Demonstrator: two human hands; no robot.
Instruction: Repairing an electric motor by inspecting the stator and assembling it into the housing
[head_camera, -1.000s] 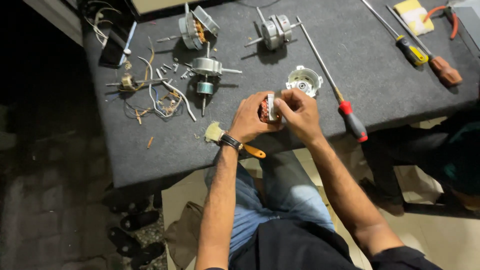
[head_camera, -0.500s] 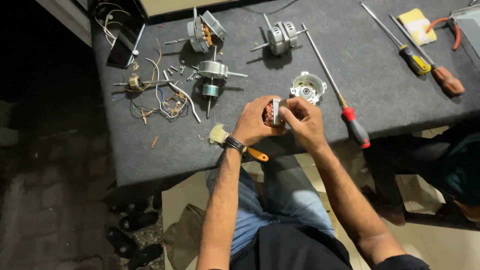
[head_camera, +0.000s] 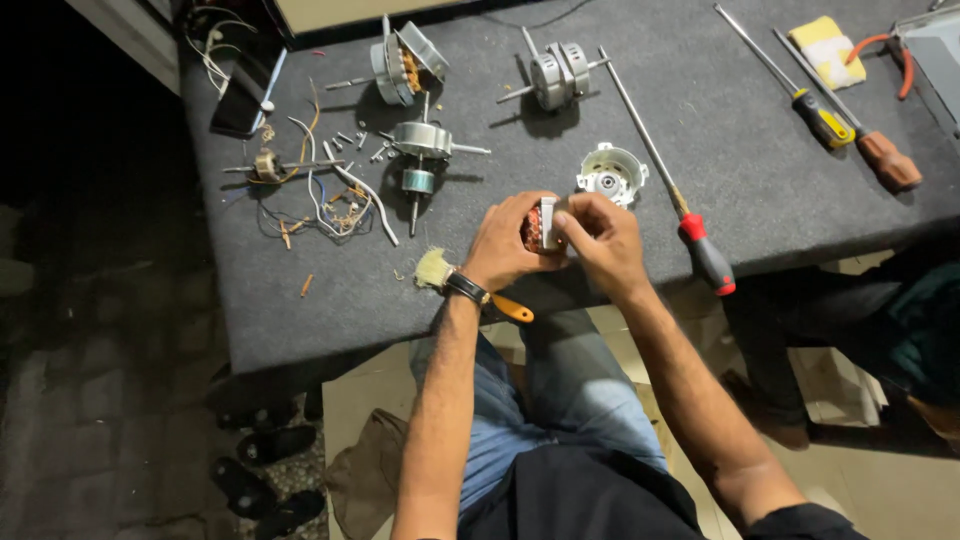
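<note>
While both hands meet over the near edge of the grey table (head_camera: 760, 190), I'm watching the motor stator (head_camera: 540, 226) sit right between them. The left hand (head_camera: 505, 245) is wrapped around it from the left side, fingers curled shut on its body, and the right hand (head_camera: 600, 240) pinches it from the right, thumb and fingertips closed on the pale metal edge. So the piece lies dead centre of the grip, neither hand reaching, the left carrying more of it. Its flat faces look left and right; I cannot tell its axis more exactly than that. What shows is coppery-red winding and a pale laminated frame, small enough to be mostly hidden by fingers. Just beyond the right hand sits a white round end cap (head_camera: 611, 175), open side up, and a red-handled screwdriver (head_camera: 665, 180) lies beside it.
</note>
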